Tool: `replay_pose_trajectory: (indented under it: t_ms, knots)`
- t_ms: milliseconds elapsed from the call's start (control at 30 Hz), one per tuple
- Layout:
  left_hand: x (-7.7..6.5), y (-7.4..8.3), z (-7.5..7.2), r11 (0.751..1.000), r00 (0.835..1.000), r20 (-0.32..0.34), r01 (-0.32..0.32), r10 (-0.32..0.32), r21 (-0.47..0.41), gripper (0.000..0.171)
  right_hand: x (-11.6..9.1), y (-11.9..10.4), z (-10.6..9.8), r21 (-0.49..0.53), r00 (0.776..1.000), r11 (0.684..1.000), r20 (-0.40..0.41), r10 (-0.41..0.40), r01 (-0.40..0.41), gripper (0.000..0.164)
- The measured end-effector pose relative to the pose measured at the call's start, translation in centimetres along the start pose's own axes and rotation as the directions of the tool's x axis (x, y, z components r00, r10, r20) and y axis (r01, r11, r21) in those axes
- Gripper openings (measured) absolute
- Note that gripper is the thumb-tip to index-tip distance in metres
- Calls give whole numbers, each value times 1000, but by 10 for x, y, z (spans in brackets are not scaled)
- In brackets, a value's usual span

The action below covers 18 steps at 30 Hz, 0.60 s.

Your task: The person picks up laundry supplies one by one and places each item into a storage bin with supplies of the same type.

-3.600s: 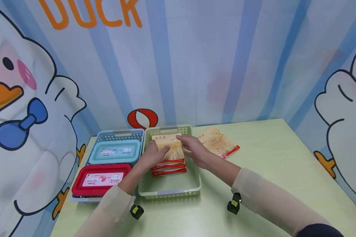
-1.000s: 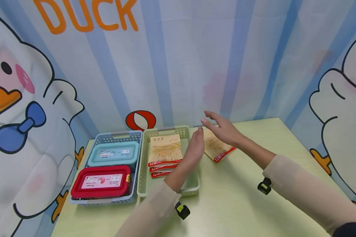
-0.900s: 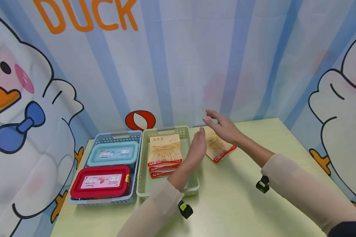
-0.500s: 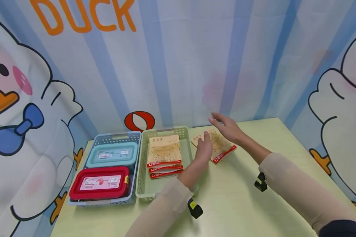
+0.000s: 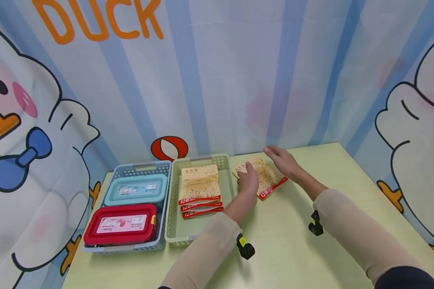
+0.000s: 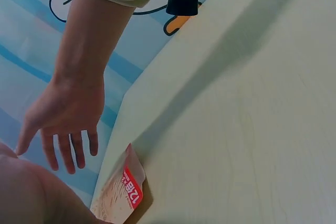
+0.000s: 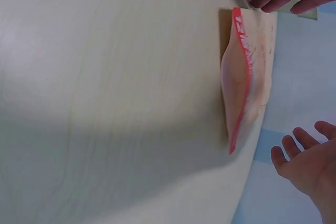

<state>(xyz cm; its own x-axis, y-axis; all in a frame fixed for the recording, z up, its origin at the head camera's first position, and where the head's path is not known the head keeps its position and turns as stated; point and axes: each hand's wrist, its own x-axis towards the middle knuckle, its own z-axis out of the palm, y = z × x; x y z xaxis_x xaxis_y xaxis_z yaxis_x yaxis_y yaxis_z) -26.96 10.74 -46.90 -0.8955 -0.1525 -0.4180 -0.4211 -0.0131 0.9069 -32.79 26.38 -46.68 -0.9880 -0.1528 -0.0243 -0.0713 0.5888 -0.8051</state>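
Observation:
A beige packet with a red edge strip point(image 5: 267, 178) lies flat on the table, right of the green basket point(image 5: 228, 176). My left hand point(image 5: 248, 180) hovers at its left side and overlaps it in the head view. Over its right far corner is my right hand point(image 5: 283, 160), fingers straight and apart from it in the right wrist view. Neither hand holds anything. In the left wrist view, the right hand point(image 6: 73, 114) hangs with fingers spread above the packet point(image 6: 123, 192). Inside the basket, similar packets point(image 5: 200, 182) are stacked with their red edges staggered.
Left of the green basket stands a blue basket point(image 5: 124, 249). It holds a light-blue lidded box point(image 5: 137, 189) and a red lidded box point(image 5: 121, 224). A printed duck curtain point(image 5: 231, 80) rises behind the pale table point(image 5: 285, 249).
Both hands were at the stack in the green basket and have come off it, moving right. Over the last second they have lowered around the packet lying on the table.

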Motion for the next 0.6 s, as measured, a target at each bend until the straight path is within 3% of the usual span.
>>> replay_pose_trajectory:
  t_ms: [167,300,600]
  knots:
    - [6,-2,1,999,1000,1,23,-23,-46,83,2,14,3,50,992,992,52,112,-114,90]
    - [9,-3,1,995,998,27,61,-59,-73,83,3,26,4,100,980,981,126,155,-168,92]
    - [12,-5,-1,997,998,36,63,-61,-51,81,4,35,6,72,970,983,188,151,-167,96]
